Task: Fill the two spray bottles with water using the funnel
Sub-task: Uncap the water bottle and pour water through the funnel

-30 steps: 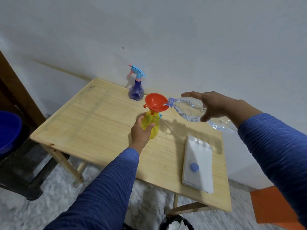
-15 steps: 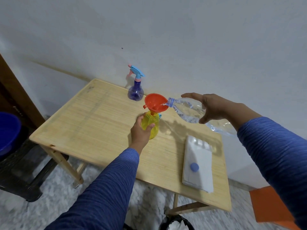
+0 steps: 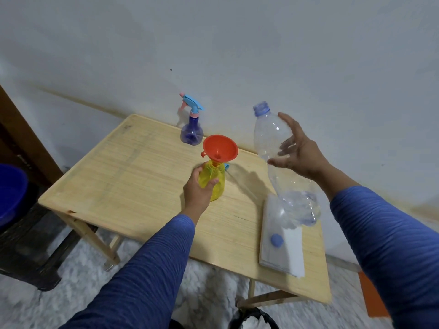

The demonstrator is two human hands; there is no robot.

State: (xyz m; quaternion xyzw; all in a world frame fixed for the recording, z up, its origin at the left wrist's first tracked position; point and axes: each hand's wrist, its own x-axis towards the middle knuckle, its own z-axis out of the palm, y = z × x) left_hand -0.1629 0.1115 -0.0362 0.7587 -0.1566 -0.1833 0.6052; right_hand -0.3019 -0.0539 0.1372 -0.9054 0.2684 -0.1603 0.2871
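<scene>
My left hand (image 3: 197, 189) grips the yellow spray bottle (image 3: 212, 182) round its body, steadying it on the table (image 3: 133, 176). My right hand (image 3: 300, 153) has swung the clear water bottle (image 3: 279, 162) up off the funnel (image 3: 220, 148): a second ago its mouth lay tipped on the funnel's rim, now it stands nearly upright to the right of the funnel and clear of it, fingers spread loosely round its side (more cradle than clamp). I judge the pour into the yellow one finished or paused. The orange funnel sits in the yellow bottle's neck, its bowl empty as far as I can tell; the fill level is hard to read. The purple spray bottle (image 3: 192, 131) stands behind the funnel near the wall, sprayer head on. A little water sits low in the clear bottle.
</scene>
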